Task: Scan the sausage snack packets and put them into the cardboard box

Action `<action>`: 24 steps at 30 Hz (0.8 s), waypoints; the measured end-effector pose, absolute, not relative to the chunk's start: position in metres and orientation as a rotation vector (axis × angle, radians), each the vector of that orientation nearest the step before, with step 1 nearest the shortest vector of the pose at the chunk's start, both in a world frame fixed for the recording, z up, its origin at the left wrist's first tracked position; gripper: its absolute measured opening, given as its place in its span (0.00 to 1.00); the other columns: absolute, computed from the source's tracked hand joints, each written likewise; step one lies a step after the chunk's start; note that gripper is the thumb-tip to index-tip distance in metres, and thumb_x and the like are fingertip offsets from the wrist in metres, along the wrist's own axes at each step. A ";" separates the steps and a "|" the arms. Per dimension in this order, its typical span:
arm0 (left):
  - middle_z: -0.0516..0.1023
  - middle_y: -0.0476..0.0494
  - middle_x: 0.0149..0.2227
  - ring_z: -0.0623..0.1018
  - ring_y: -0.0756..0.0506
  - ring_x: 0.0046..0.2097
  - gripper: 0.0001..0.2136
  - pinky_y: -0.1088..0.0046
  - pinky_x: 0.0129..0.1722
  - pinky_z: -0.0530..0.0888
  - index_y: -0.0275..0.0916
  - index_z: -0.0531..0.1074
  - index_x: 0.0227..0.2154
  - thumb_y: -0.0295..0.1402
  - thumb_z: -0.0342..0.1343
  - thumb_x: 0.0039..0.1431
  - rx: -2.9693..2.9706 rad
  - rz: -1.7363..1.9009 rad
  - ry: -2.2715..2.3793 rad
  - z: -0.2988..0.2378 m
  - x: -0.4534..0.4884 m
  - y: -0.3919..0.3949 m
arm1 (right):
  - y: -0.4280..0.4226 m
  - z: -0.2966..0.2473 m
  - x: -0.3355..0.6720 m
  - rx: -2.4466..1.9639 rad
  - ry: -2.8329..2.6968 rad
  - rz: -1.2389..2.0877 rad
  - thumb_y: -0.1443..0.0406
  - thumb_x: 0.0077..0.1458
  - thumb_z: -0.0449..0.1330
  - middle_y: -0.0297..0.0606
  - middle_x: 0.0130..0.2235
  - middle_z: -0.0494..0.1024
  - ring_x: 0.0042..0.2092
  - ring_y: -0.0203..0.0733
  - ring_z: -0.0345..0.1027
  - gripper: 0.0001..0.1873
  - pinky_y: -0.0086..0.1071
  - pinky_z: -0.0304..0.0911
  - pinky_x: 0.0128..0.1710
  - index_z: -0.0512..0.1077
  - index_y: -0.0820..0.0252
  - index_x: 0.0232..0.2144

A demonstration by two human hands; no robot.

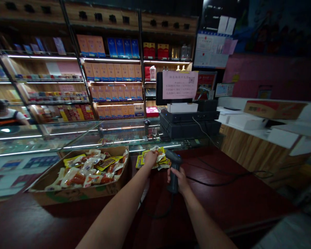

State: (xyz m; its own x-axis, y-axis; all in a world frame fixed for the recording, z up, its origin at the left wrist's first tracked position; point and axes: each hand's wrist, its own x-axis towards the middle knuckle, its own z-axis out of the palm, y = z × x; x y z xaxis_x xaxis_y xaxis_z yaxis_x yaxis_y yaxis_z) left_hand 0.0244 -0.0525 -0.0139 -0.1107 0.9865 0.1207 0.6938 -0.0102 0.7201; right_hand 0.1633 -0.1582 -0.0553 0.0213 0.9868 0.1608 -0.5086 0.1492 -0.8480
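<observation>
My right hand (180, 177) is wrapped round the grip of a dark handheld barcode scanner (174, 169), whose head points left toward a small pile of yellow snack packets (159, 156). Over that pile reaches my left hand (151, 158), its fingers closed around part of a packet; how firmly it grips cannot be made out. To the left on the dark red counter (209, 211) stands an open cardboard box (77, 195), filled with vacuum-packed snacks (93, 169) in clear and yellow wrappers.
Behind the counter is a glass display case (114, 133). A cash register (189, 122) with a pink paper sign (180, 84) stands at the back. A black cable (223, 181) runs across the counter's right side. A person (5, 116) is at the far left.
</observation>
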 end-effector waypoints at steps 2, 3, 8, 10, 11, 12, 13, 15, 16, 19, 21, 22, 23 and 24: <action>0.79 0.32 0.37 0.77 0.41 0.41 0.09 0.71 0.38 0.68 0.33 0.78 0.33 0.29 0.54 0.51 1.793 0.879 1.843 -0.014 0.028 -0.055 | -0.159 -0.054 0.163 -0.678 -0.898 1.320 0.59 0.41 0.65 0.30 0.18 0.72 0.15 0.33 0.62 0.14 0.27 0.62 0.14 0.69 0.63 0.27; 0.79 0.31 0.38 0.77 0.40 0.42 0.10 0.71 0.39 0.68 0.33 0.78 0.34 0.28 0.54 0.50 1.812 0.868 1.841 -0.014 0.029 -0.057 | -0.160 -0.054 0.163 -0.673 -0.896 1.322 0.59 0.42 0.65 0.30 0.19 0.72 0.15 0.33 0.62 0.14 0.27 0.62 0.14 0.69 0.63 0.28; 0.77 0.31 0.44 0.75 0.40 0.48 0.15 0.69 0.46 0.67 0.32 0.75 0.42 0.25 0.53 0.51 1.862 0.881 1.847 -0.018 0.025 -0.067 | -0.161 -0.051 0.163 -0.677 -0.919 1.336 0.58 0.41 0.65 0.30 0.18 0.71 0.15 0.33 0.62 0.14 0.27 0.62 0.14 0.69 0.62 0.27; 0.75 0.33 0.48 0.73 0.41 0.51 0.15 0.69 0.49 0.66 0.34 0.74 0.43 0.24 0.52 0.52 1.880 0.929 1.856 -0.017 0.017 -0.072 | -0.161 -0.051 0.163 -0.675 -0.922 1.339 0.58 0.41 0.65 0.29 0.19 0.71 0.15 0.33 0.62 0.15 0.27 0.62 0.14 0.69 0.62 0.28; 0.74 0.34 0.49 0.72 0.42 0.51 0.14 0.69 0.51 0.65 0.35 0.74 0.42 0.25 0.52 0.52 1.902 0.967 1.854 -0.016 0.011 -0.075 | -0.161 -0.052 0.163 -0.670 -0.919 1.341 0.59 0.41 0.65 0.29 0.19 0.71 0.16 0.33 0.62 0.15 0.27 0.62 0.14 0.69 0.62 0.29; 0.73 0.36 0.50 0.72 0.42 0.52 0.13 0.68 0.52 0.65 0.36 0.75 0.41 0.25 0.52 0.52 1.934 1.011 1.848 -0.014 0.002 -0.078 | -0.161 -0.052 0.163 -0.666 -0.918 1.346 0.59 0.41 0.65 0.29 0.19 0.71 0.16 0.33 0.63 0.16 0.27 0.62 0.14 0.69 0.62 0.30; 0.73 0.36 0.51 0.72 0.42 0.52 0.12 0.68 0.53 0.64 0.36 0.75 0.40 0.26 0.53 0.52 1.974 1.061 1.843 -0.012 -0.009 -0.082 | -0.161 -0.053 0.164 -0.663 -0.918 1.354 0.59 0.41 0.65 0.29 0.20 0.72 0.16 0.33 0.63 0.16 0.27 0.62 0.14 0.69 0.62 0.31; 0.72 0.36 0.52 0.71 0.43 0.53 0.10 0.67 0.55 0.64 0.36 0.75 0.38 0.27 0.54 0.52 2.053 1.152 1.857 -0.005 -0.039 -0.090 | -0.162 -0.055 0.163 -0.664 -0.926 1.372 0.59 0.42 0.65 0.29 0.20 0.72 0.16 0.34 0.63 0.16 0.27 0.62 0.15 0.69 0.62 0.32; 0.72 0.36 0.51 0.71 0.43 0.53 0.10 0.67 0.55 0.64 0.35 0.75 0.38 0.28 0.55 0.51 2.080 1.184 1.884 -0.001 -0.057 -0.094 | -0.163 -0.056 0.163 -0.667 -0.934 1.383 0.59 0.42 0.65 0.30 0.20 0.72 0.16 0.34 0.63 0.16 0.27 0.62 0.15 0.69 0.62 0.32; 0.74 0.36 0.48 0.72 0.42 0.51 0.12 0.67 0.53 0.66 0.35 0.73 0.40 0.29 0.54 0.52 2.073 1.178 2.082 0.013 -0.118 -0.106 | -0.168 -0.056 0.156 -0.675 -0.960 1.426 0.59 0.42 0.65 0.30 0.21 0.72 0.17 0.33 0.63 0.16 0.28 0.62 0.15 0.69 0.62 0.32; 0.76 0.37 0.44 0.74 0.42 0.48 0.13 0.67 0.50 0.68 0.34 0.73 0.42 0.30 0.53 0.53 2.008 1.019 2.258 0.021 -0.155 -0.110 | -0.173 -0.052 0.145 -0.674 -0.986 1.465 0.59 0.43 0.65 0.30 0.21 0.72 0.17 0.33 0.63 0.16 0.28 0.63 0.15 0.68 0.62 0.33; 0.77 0.37 0.43 0.75 0.42 0.46 0.13 0.68 0.48 0.69 0.34 0.73 0.42 0.31 0.53 0.53 1.980 0.900 2.324 0.023 -0.171 -0.111 | -0.175 -0.049 0.138 -0.670 -1.005 1.489 0.59 0.43 0.65 0.30 0.21 0.72 0.17 0.33 0.63 0.16 0.27 0.63 0.15 0.68 0.62 0.34; 0.78 0.37 0.42 0.76 0.42 0.45 0.13 0.68 0.46 0.70 0.34 0.73 0.41 0.32 0.52 0.53 1.958 0.768 2.372 0.024 -0.184 -0.111 | -0.178 -0.045 0.130 -0.668 -1.028 1.515 0.59 0.43 0.64 0.30 0.21 0.72 0.16 0.33 0.63 0.17 0.27 0.63 0.15 0.68 0.62 0.35; 0.78 0.36 0.41 0.76 0.41 0.44 0.13 0.68 0.45 0.70 0.34 0.73 0.41 0.33 0.52 0.54 1.949 0.623 2.404 0.023 -0.195 -0.110 | -0.180 -0.041 0.121 -0.667 -1.053 1.541 0.59 0.43 0.64 0.29 0.20 0.72 0.16 0.33 0.63 0.18 0.27 0.63 0.15 0.68 0.62 0.36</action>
